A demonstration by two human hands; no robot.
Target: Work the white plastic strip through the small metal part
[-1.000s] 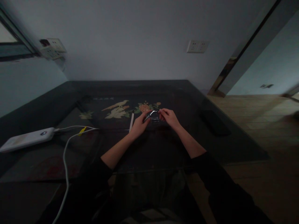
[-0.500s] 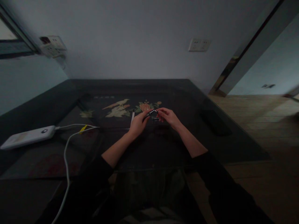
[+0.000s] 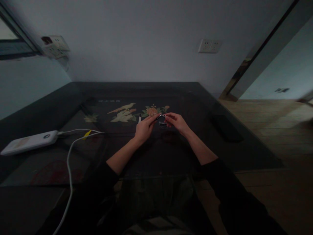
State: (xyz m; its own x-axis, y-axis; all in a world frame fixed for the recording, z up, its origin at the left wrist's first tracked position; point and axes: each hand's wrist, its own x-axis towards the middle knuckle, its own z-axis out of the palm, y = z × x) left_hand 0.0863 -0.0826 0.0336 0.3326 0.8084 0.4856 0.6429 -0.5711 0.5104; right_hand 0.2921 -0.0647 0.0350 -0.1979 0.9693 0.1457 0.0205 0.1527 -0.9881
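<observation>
My left hand (image 3: pixel 144 128) and my right hand (image 3: pixel 176 122) meet over the middle of the dark table, both with fingers closed. Between their fingertips they hold a small shiny curved band (image 3: pixel 161 116), dark with a bright edge; its exact kind is too small to make out. Just below it, on the tabletop, lies a small metallic piece (image 3: pixel 163 125). A thin light strip with a dark tip (image 3: pixel 140 118) shows beside my left hand, its lower end hidden by that hand.
A white power bank (image 3: pixel 30 143) lies at the left, with a white cable (image 3: pixel 69 166) running from it towards me and a yellow tag (image 3: pixel 87 134) on the cable. A dark flat object (image 3: pixel 226 128) rests at the right. The wall bounds the table's far side.
The held band shows as a smooth arch now, where before it looked more sharply bent. My left hand has shifted slightly; my right hand stays nearly in place.
</observation>
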